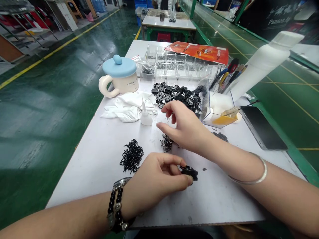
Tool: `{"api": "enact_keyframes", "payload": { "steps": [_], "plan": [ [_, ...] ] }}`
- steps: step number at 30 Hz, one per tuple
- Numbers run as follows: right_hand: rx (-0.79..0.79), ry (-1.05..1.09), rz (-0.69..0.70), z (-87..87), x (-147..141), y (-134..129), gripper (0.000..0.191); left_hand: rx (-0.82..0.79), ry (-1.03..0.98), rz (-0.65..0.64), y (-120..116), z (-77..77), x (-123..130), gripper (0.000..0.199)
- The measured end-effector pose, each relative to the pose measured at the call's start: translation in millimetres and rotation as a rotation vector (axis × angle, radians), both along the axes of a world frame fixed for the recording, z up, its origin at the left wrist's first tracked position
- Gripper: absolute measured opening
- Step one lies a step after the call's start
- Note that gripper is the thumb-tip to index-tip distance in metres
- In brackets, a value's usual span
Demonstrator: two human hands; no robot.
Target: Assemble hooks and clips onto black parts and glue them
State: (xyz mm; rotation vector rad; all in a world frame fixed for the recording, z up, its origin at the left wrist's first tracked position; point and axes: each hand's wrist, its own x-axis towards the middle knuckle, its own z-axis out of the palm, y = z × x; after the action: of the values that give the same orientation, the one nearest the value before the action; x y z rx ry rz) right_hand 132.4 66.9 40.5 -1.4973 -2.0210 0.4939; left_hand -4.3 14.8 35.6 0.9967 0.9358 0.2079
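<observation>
My left hand pinches a small black plastic part between thumb and fingertips, low over the near part of the table. My right hand reaches across above the table with its fingers curved and apart, nothing visible between them. Just under its thumb lies a pile of small silvery metal pieces. Beyond its fingers is a heap of black parts with metal bits. A pile of thin black pieces sits left of my left hand. A small white squeeze bottle stands upright left of my right fingertips.
A mug with a blue lid and white gloves are at the left. Behind are a clear compartment box and an orange packet. A clear tool holder, white bottle and phone stand or lie right.
</observation>
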Motion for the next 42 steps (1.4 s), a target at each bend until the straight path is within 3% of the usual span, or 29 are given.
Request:
{"api": "enact_keyframes", "payload": {
  "steps": [4,7,10,14,18,23,30,35,42],
  "plan": [
    [0.055,0.004,-0.009,11.0,20,-13,0.027,0.121,0.009,0.005,-5,-2.7,1,0.017],
    [0.062,-0.062,0.032,14.9,37,-23,0.019,0.599,0.028,0.048,-10,-2.7,1,0.004],
    [-0.054,-0.161,0.105,20.5,53,-39,0.004,1.089,0.015,0.086,-13,-4.5,0,0.011],
    [-0.181,-0.124,0.162,29.8,67,-67,0.005,1.345,-0.013,0.109,-15,-9.9,-1,0.016],
    [-0.209,0.026,0.277,32.6,67,-94,0.005,1.407,-0.037,0.138,-16,-11.8,-1,0.016],
    [-0.055,0.053,0.347,19.3,58,-114,0.02,1.431,-0.02,0.121,-18,-10.7,-1,0.016],
    [0.134,-0.051,0.324,7.3,48,-115,0.023,1.417,0.026,0.075,-18,-10.6,-1,0.015],
    [0.043,-0.126,0.338,10.2,45,-112,0.023,1.387,0.06,0.012,-18,-11.0,-1,0.013],
    [0.047,-0.233,0.37,6.6,46,-114,0.015,1.338,0.059,-0.009,-18,-13.5,-2,0.01]
  ]
}}
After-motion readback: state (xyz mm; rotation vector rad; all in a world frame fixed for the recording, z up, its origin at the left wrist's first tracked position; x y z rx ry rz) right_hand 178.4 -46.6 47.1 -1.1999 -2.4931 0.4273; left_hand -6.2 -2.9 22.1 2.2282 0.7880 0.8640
